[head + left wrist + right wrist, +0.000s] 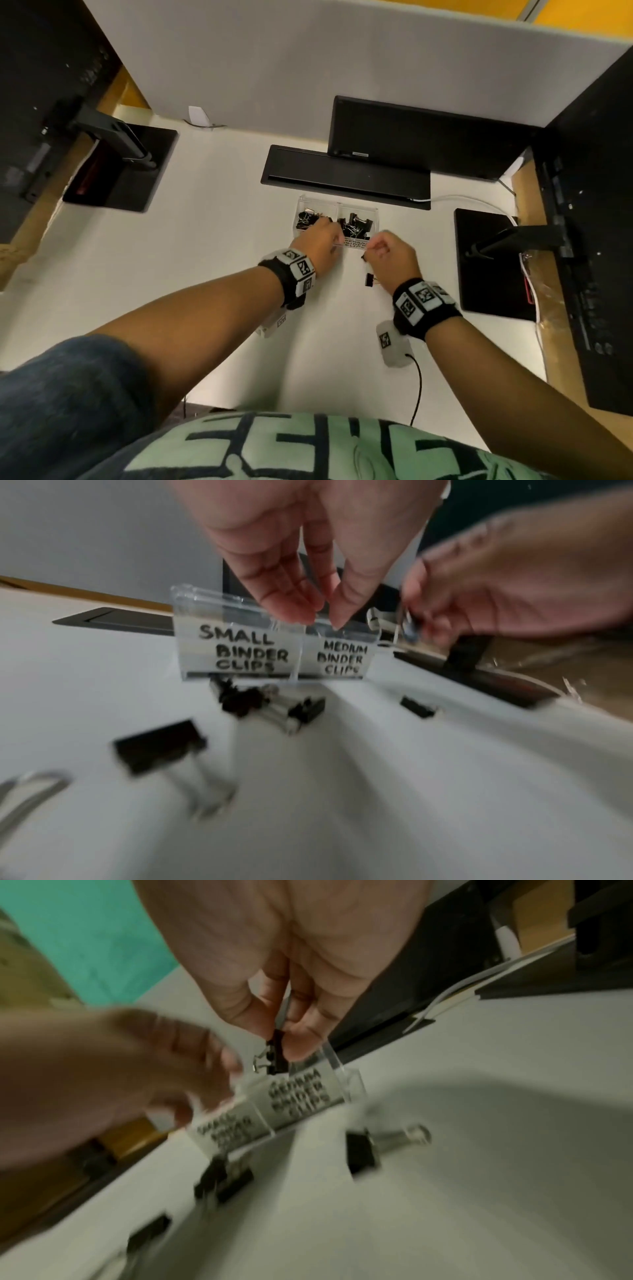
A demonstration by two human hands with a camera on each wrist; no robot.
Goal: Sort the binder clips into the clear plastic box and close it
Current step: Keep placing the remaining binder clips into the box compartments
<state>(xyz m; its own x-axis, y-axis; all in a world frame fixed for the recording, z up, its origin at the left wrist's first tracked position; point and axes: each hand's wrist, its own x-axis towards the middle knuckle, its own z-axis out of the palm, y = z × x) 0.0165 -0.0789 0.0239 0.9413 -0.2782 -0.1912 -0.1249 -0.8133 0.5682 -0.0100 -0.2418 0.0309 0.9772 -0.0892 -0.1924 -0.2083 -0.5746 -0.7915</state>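
Observation:
The clear plastic box stands open on the white desk, with black clips in both halves. Its front labels read SMALL BINDER CLIPS and MEDIUM BINDER CLIPS. My left hand hangs over the box's top edge near the divider, fingers pointing down with nothing seen between them. My right hand pinches a small black binder clip just above the medium side. Loose clips lie in front of the box: a medium one, a small cluster and a single one.
Behind the box are a black cable tray and a dark screen. Black monitor bases stand at the right and far left. A white cable runs right of the box. A grey partition closes the back.

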